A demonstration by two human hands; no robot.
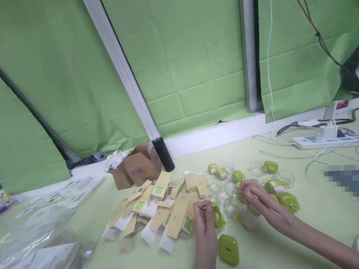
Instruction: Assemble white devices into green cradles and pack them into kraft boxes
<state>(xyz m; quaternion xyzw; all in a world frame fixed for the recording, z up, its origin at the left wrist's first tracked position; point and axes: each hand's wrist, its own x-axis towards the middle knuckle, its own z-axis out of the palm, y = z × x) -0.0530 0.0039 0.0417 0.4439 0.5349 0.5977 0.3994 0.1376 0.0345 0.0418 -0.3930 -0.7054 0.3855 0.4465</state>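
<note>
My left hand (204, 218) is closed, its thumb and fingers pressed against a green plastic case (218, 219) that looks like an earbud case cover. To its right, my right hand (255, 192) is closed in a pinch above a cluster of clear and green parts; what its fingertips hold is too small and blurred to name. A clear plastic shell (232, 207) lies between the hands. Just below the left hand's case, a green rounded cover (229, 249) with a small slot rests on the table. More green covers (288, 202) with loops lie beside my right wrist.
Opened tan card packets (174, 218) are heaped left of my left hand. Behind them stand a cardboard box (142, 164) and a black cylinder (163, 154). A plastic bag (44, 243) lies at lower left. At the back right is a power strip (331, 141) with cables.
</note>
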